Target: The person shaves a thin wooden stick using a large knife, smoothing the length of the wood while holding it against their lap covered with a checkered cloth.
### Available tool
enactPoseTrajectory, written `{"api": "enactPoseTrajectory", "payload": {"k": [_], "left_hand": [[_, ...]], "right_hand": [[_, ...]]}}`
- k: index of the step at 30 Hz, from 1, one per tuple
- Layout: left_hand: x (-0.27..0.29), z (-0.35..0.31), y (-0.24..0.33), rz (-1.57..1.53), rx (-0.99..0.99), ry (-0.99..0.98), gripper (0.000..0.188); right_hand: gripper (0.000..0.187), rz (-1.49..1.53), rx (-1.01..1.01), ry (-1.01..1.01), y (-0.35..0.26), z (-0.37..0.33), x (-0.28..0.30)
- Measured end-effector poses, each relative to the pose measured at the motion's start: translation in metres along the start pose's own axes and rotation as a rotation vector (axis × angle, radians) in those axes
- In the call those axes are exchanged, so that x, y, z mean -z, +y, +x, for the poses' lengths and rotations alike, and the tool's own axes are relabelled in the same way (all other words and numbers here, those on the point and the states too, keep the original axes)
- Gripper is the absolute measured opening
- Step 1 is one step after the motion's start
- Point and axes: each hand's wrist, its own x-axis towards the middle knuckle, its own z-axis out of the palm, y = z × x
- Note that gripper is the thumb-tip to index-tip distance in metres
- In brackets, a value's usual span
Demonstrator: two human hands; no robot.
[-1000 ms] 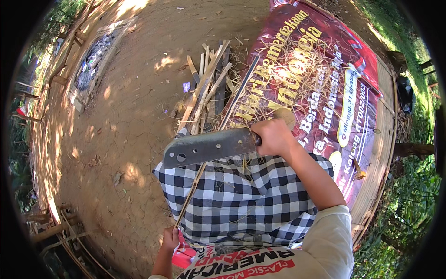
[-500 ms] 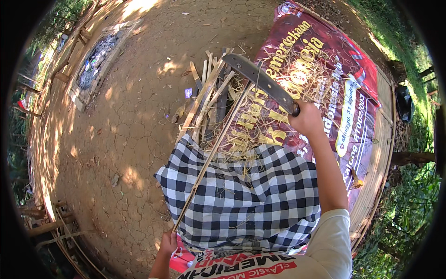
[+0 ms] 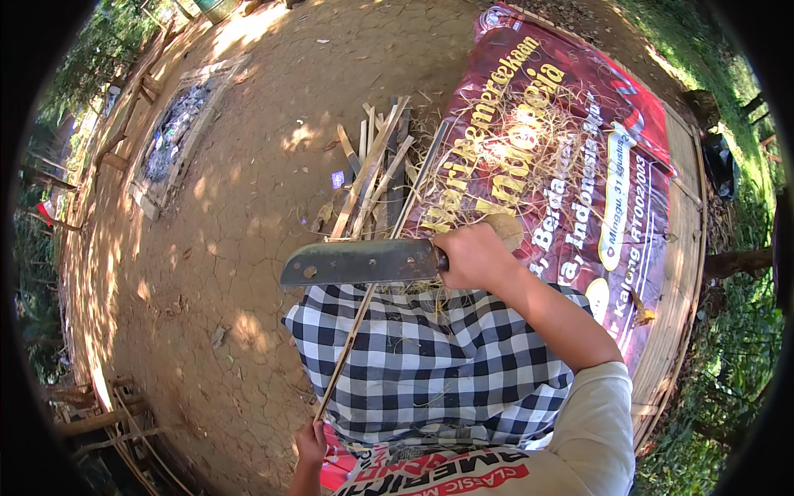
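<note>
My right hand (image 3: 475,256) is closed round the handle of a machete (image 3: 360,263), whose broad dark blade with holes points left. The blade lies across a long, thin bamboo strip (image 3: 351,341); I cannot tell whether they touch. Low on the left, my left hand (image 3: 311,442) grips the near end of the strip. From there it slants up over the black-and-white checked cloth (image 3: 430,364) on my lap, and its far part passes behind the blade.
Split bamboo pieces (image 3: 364,194) lie in a pile past my lap. To the right, a dark red banner (image 3: 571,207) covers a bamboo platform (image 3: 674,322), with curly shavings (image 3: 538,136) scattered on it. A framed ash pit (image 3: 203,116) sits at the far left on cracked earth.
The machete has come down toward my lap and swung from slanting up-left to nearly level. My right hand moved nearer and left. My left hand keeps hold of the strip.
</note>
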Motion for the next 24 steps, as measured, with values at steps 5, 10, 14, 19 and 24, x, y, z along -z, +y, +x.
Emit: {"api": "enactPoseTrajectory", "payload": {"k": [5, 10, 14, 19, 24], "left_hand": [[0.001, -0.008, 0.0, 0.097, -0.03, 0.108, 0.026], [0.001, -0.01, 0.013, 0.199, -0.078, 0.196, 0.028], [0.008, -0.009, 0.01, 0.193, -0.05, 0.134, 0.026], [0.009, -0.018, -0.013, 0.13, -0.026, 0.069, 0.024], [0.013, -0.021, -0.01, 0.133, -0.024, 0.084, 0.023]], "right_hand": [[0.017, -0.023, -0.096, -0.099, 0.02, 0.002, 0.002], [0.019, -0.073, -0.412, -0.065, 0.07, 0.006, 0.004], [0.024, -0.063, -0.706, 0.121, 0.124, 0.002, 0.012], [0.025, 0.095, -0.985, 0.394, 0.185, -0.026, 0.006], [0.027, 0.388, -0.992, 0.467, 0.166, -0.059, -0.001]]}}
